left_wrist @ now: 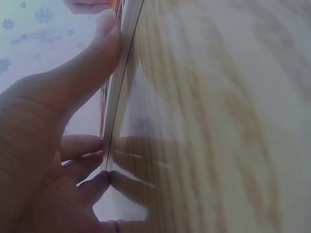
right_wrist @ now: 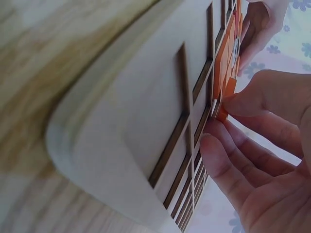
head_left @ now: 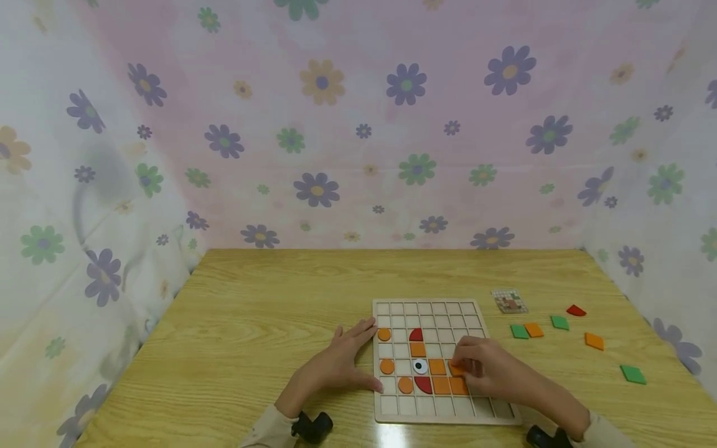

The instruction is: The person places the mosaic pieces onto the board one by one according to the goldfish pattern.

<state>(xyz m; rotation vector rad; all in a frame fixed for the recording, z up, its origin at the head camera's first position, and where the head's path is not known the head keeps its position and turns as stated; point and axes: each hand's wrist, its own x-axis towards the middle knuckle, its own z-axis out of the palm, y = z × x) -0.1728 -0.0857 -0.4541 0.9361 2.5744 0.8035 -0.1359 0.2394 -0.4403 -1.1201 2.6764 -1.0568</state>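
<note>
Ten pieces (head_left: 441,386) sit on the grid board (head_left: 407,407) at lower centre, where the right hand (head_left: 495,371) pinches another orange tile (head_left: 456,370), the left hand (head_left: 340,362) rests spread-fingered against the board's edge, and six loose pieces (head_left: 559,322) lie unplaced at lower right.

By flower-printed cloth (head_left: 358,43) hung on three sides, a wood-grain desk (head_left: 269,298) is enclosed like a booth; whether a home or workplace lies beyond cannot be told.
</note>
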